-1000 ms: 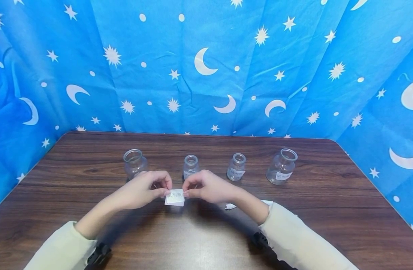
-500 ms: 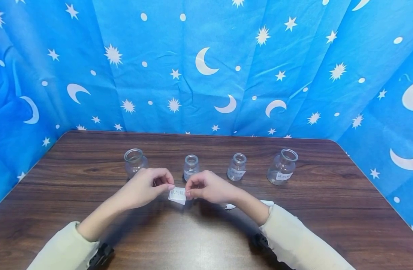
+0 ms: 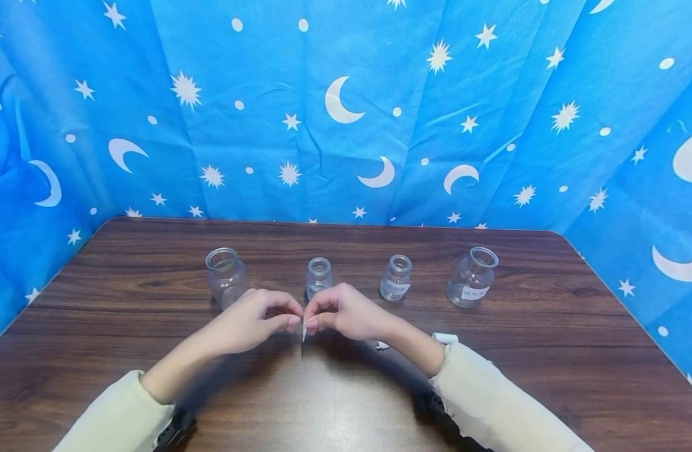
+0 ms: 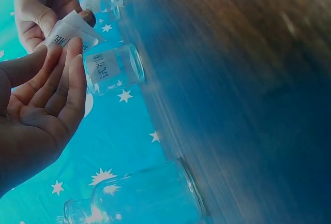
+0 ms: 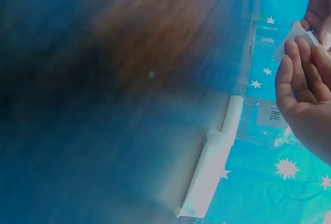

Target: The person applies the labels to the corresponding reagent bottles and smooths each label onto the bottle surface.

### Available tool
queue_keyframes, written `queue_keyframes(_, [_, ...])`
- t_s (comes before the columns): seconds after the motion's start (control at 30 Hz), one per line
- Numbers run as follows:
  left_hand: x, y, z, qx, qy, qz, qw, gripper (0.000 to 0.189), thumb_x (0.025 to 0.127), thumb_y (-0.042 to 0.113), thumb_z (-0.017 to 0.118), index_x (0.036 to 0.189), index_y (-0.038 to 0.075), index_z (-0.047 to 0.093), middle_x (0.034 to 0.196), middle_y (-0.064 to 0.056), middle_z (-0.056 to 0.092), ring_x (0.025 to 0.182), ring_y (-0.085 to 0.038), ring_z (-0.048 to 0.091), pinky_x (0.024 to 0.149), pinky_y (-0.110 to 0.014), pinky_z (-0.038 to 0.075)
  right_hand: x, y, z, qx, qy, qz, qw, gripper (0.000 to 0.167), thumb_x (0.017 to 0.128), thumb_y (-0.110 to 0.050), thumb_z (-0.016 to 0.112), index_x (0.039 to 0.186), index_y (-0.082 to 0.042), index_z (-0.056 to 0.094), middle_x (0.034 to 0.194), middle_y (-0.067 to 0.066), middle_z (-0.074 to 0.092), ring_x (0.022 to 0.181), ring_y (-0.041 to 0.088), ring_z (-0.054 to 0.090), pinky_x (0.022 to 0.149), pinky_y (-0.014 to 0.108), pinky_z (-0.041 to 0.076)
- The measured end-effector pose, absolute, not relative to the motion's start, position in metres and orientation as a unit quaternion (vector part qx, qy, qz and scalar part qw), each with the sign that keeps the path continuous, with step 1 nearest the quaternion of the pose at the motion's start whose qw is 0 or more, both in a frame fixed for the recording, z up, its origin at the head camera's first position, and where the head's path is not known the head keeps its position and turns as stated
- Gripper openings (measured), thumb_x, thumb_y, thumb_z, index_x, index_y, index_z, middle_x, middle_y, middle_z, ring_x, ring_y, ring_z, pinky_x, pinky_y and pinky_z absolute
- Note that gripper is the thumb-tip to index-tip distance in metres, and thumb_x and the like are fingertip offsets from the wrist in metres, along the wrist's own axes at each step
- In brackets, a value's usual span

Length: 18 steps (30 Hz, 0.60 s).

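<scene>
My left hand (image 3: pixel 261 321) and right hand (image 3: pixel 346 312) meet over the middle of the table, fingertips close together. Between them is a small white paper label (image 4: pixel 80 30) with handwritten characters, which both hands pinch. From the head it appears nearly edge-on; the left wrist view shows two overlapping layers. Behind the hands stand a small glass bottle (image 3: pixel 319 270) and, further left, a larger glass bottle (image 3: pixel 223 273), partly hidden by my left hand. Another small bottle (image 3: pixel 397 273) and a large one (image 3: pixel 475 276) stand to the right, both with white handwritten labels.
A white paper roll (image 5: pixel 209 169) lies on the brown wood-grain table (image 3: pixel 335 402), partly hidden under my right forearm in the head view. A blue curtain (image 3: pixel 267 75) with moons and stars hangs behind the table's far edge.
The label has turned from facing the head camera to nearly edge-on. My left hand has moved slightly right, closer to the right hand, which has barely moved.
</scene>
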<state>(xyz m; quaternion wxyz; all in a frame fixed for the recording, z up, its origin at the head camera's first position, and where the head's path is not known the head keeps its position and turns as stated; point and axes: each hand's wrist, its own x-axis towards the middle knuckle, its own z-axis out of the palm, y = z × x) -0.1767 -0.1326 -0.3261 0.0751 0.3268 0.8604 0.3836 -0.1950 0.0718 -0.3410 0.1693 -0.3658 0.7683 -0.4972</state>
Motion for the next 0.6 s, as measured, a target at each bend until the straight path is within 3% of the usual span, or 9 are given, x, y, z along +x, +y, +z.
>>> queue_keyframes(0.17, [-0.1767,-0.1316,-0.3279,0.326,0.859,0.386,0.079,0.006,0.086,0.009,0.061,0.089,0.008,0.066,0.081,0.002,0.066,0.072,-0.009,0.061,0.066,-0.025,0.048,-0.1954,0.0726,-0.3415,-0.373,0.778,-0.479,0.163,0.006,0.085,0.001,0.059,0.081,0.001,0.064,0.076,0.005,0.064,0.07,0.005,0.056,0.069,0.024,0.048])
queue_keyframes(0.43, [-0.1771,-0.1294,-0.331,0.326,0.871,0.363,0.052,0.003,0.085,0.013,0.063,0.083,0.013,0.066,0.077,0.011,0.063,0.07,-0.002,0.057,0.065,-0.024,0.046,-0.1948,0.0716,-0.3414,-0.387,0.783,-0.46,0.16,0.007,0.085,-0.004,0.061,0.082,-0.003,0.066,0.071,0.003,0.064,0.071,0.022,0.061,0.066,0.023,0.045])
queue_keyframes(0.6, [-0.1768,-0.1293,-0.3304,0.326,0.874,0.357,0.042,0.009,0.083,0.006,0.062,0.078,0.014,0.063,0.073,0.01,0.061,0.066,-0.002,0.053,0.063,-0.024,0.045,-0.1952,0.0715,-0.3416,-0.392,0.784,-0.456,0.153,0.006,0.085,-0.003,0.061,0.082,-0.002,0.066,0.073,0.001,0.064,0.071,0.012,0.059,0.068,0.022,0.046])
